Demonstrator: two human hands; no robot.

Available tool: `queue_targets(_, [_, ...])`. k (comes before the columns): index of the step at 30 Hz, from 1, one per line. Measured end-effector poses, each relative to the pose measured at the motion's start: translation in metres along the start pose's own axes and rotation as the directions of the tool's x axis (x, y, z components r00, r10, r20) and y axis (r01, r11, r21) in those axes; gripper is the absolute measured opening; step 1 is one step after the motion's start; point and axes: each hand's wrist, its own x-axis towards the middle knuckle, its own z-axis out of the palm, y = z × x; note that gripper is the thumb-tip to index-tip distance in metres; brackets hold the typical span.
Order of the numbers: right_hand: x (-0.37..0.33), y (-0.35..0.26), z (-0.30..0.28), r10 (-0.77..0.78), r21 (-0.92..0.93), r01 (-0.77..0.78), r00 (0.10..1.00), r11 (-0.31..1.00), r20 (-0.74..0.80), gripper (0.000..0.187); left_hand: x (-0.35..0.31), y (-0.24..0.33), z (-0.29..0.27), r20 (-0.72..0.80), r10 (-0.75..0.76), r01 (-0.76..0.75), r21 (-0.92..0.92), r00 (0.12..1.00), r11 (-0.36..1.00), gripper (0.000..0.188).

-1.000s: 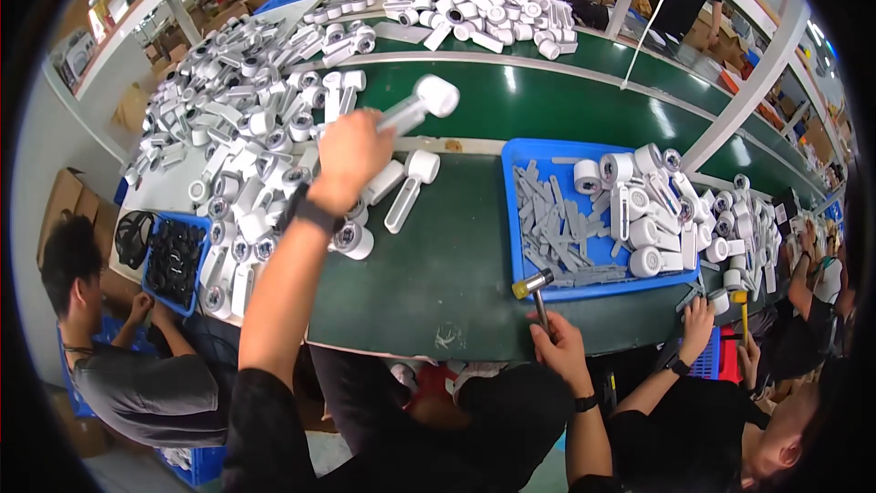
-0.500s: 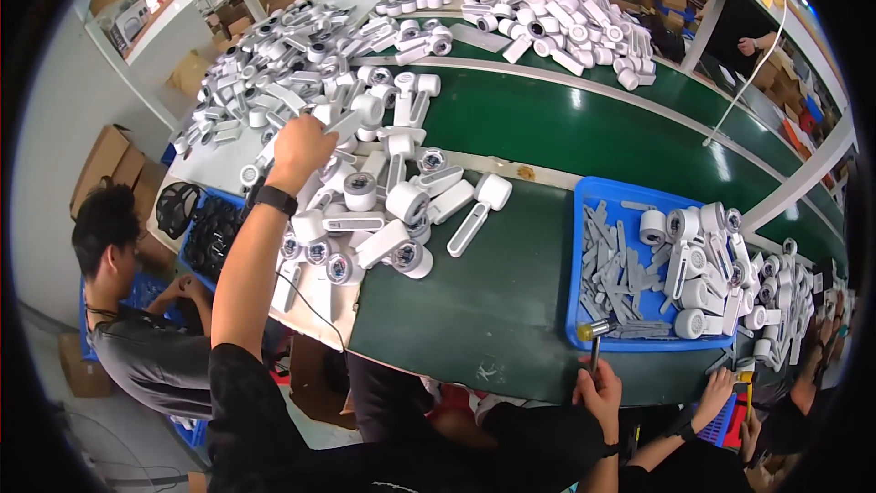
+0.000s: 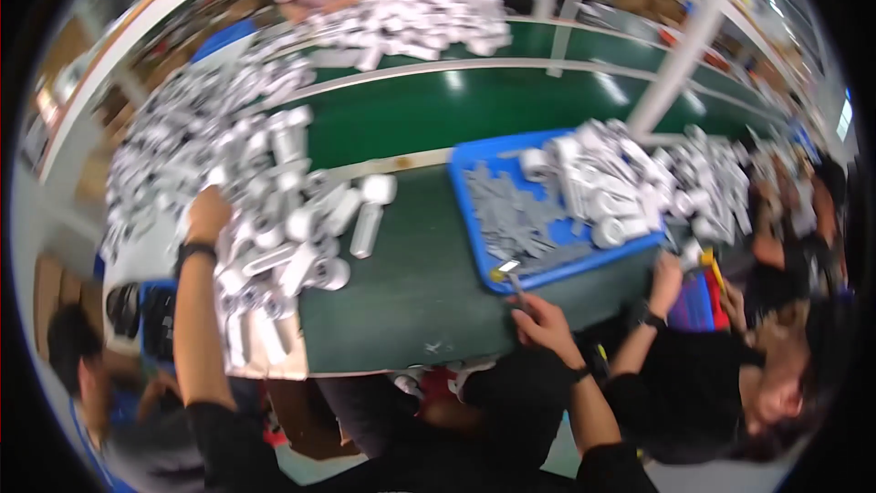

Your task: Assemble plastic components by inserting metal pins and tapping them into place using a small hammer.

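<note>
My left hand (image 3: 210, 213) is over the left-hand heap of white handheld fan bodies (image 3: 297, 219), each with a round head and a slotted handle. Motion blur smears its fingers, and I cannot make out whether it holds one of the pieces. In my right hand (image 3: 545, 324) is a small hammer (image 3: 513, 279) with a yellow and silvery head, gripped by its handle. The hammer head is at the near left corner of a blue tray (image 3: 468, 237). That tray holds thin grey strips (image 3: 511, 210) on its left side and white fan bodies (image 3: 598, 183) on its right.
One fan body (image 3: 370, 215) lies apart on the dark green tabletop (image 3: 392, 310). A white post (image 3: 684, 46) rises behind the tray. Close on my right is a co-worker's hand (image 3: 666, 281); another person (image 3: 78, 356) sits at left. Another fan heap (image 3: 429, 18) is across the bench.
My view has swung to the right, so the bench and tray sit further left in the picture. The hammer stays in my right hand, and my left remains over the heap.
</note>
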Motion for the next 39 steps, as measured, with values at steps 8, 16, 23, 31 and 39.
queue_targets(8, [-0.020,-0.019,-0.024,0.037,0.231,0.018,0.971,0.973,-0.235,0.024,-0.169,0.312,-0.159,-0.069,0.644,-0.478,-0.731,0.762,0.487,0.054])
queue_targets(16, [-0.017,0.019,-0.027,-0.092,0.028,0.120,0.871,0.992,-0.483,0.013,-0.072,0.569,-0.057,-0.379,0.669,-0.701,-0.644,0.639,0.305,0.075])
queue_targets(23, [-0.017,0.013,-0.021,-0.094,-0.021,0.095,0.890,0.995,-0.446,0.015,-0.037,0.645,-0.012,-0.121,0.648,-0.493,-0.755,0.752,0.432,0.086])
queue_targets(31, [-0.022,0.021,-0.039,-0.108,0.120,0.179,0.888,0.976,-0.448,0.015,-0.111,0.472,-0.099,-0.264,0.225,-0.344,-0.797,0.938,0.497,0.059])
queue_targets(39, [-0.008,0.016,-0.026,-0.125,0.071,0.178,0.876,0.982,-0.465,0.009,-0.289,0.307,-0.027,-0.095,-0.251,0.058,-0.840,0.963,0.539,0.045])
